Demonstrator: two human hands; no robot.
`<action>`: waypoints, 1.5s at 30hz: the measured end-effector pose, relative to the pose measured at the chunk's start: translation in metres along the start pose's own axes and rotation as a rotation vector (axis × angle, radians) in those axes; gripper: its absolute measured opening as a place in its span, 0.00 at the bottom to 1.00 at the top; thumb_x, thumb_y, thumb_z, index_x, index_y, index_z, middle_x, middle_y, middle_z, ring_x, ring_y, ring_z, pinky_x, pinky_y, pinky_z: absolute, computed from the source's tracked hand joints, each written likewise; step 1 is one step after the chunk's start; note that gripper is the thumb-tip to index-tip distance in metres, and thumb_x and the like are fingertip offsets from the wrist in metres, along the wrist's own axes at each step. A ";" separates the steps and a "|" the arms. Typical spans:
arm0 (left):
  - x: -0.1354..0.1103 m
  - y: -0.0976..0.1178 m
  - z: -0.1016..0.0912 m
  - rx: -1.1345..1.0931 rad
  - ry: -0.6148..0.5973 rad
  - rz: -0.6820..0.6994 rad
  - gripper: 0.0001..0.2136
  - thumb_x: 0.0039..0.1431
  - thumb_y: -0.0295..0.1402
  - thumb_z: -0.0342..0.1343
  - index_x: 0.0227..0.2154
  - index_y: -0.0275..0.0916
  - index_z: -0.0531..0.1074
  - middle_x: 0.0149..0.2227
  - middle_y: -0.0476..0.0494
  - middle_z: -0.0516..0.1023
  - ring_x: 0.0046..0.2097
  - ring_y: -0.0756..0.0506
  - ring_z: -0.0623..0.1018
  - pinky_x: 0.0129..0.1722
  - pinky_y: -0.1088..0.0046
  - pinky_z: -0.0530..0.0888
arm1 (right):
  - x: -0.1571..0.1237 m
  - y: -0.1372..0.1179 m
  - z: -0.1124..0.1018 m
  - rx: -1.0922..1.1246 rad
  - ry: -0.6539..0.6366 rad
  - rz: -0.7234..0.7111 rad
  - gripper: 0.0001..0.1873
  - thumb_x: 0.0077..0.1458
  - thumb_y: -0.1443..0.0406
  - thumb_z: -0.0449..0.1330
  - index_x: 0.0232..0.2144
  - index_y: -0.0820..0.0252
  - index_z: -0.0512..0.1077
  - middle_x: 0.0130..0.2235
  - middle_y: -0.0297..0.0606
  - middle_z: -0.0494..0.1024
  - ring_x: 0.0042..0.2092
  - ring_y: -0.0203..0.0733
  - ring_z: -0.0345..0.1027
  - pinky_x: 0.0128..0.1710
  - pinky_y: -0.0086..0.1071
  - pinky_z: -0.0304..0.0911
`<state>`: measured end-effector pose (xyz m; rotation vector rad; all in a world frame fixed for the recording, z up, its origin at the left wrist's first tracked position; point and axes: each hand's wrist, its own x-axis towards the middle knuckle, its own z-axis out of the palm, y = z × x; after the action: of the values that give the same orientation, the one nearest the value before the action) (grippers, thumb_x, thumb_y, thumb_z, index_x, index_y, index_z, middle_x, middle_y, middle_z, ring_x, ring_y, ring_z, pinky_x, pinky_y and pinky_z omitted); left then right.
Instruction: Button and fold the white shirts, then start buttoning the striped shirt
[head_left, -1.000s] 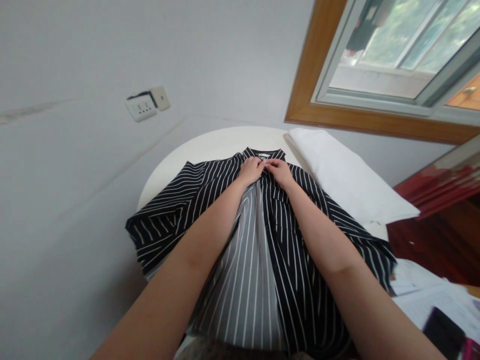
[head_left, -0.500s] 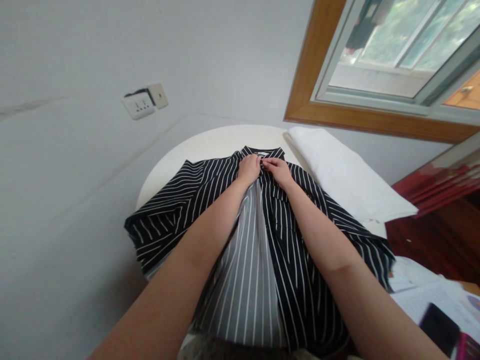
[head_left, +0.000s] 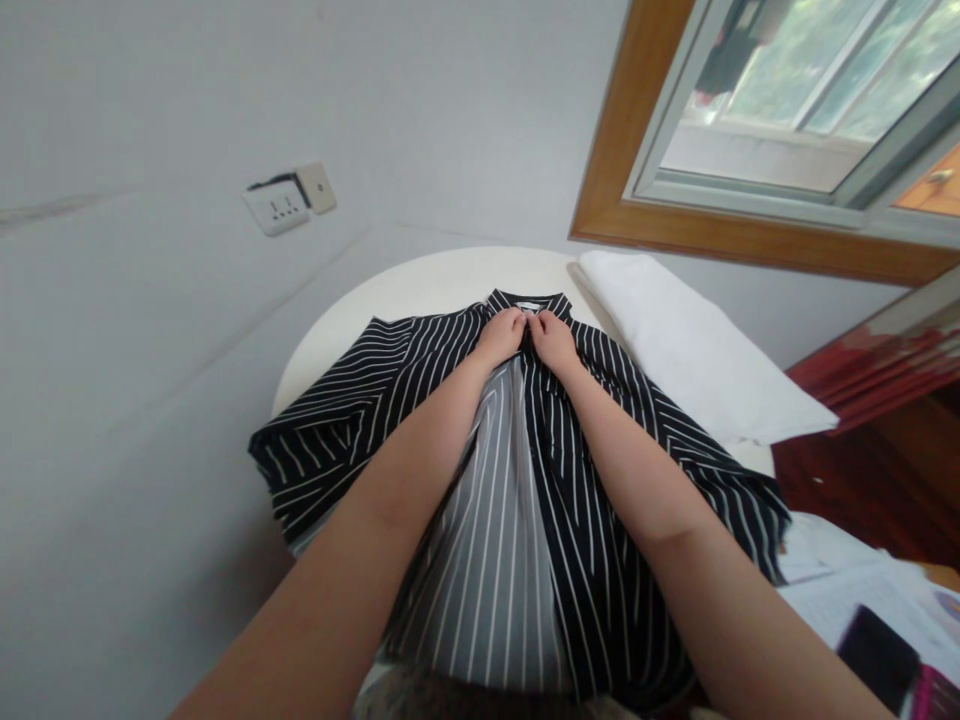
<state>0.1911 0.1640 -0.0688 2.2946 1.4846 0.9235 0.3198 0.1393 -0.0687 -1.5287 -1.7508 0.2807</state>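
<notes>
A black shirt with white stripes (head_left: pixel 360 420) lies spread on a round white table (head_left: pixel 420 290), collar at the far side, its front panels parted below so the grey inside shows. My left hand (head_left: pixel 501 333) and my right hand (head_left: pixel 553 338) meet just under the collar. Both have curled fingers pinching the two front edges of the shirt, knuckles almost touching. What sits between the fingertips is hidden.
A folded white cloth (head_left: pixel 690 345) lies on the table's right side. Beyond it is a wood-framed window (head_left: pixel 750 130). A wall socket (head_left: pixel 279 205) is at the left. Papers and a dark phone (head_left: pixel 877 645) lie at the lower right, near red-brown furniture (head_left: pixel 885 430).
My right hand has slid slightly left, closing the small gap to my left hand under the collar. The shirt stays in place.
</notes>
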 end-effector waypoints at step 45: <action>-0.051 0.024 -0.053 0.061 -0.381 -0.151 0.10 0.57 0.30 0.51 0.31 0.37 0.78 0.26 0.45 0.79 0.28 0.48 0.77 0.32 0.74 0.71 | -0.057 -0.028 -0.022 -0.191 -0.144 0.046 0.11 0.52 0.62 0.61 0.32 0.63 0.79 0.34 0.48 0.79 0.40 0.49 0.73 0.45 0.40 0.65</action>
<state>0.1611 0.1018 -0.0345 2.2036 1.5036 0.3766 0.3121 0.0729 -0.0598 -1.7231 -1.9013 0.2584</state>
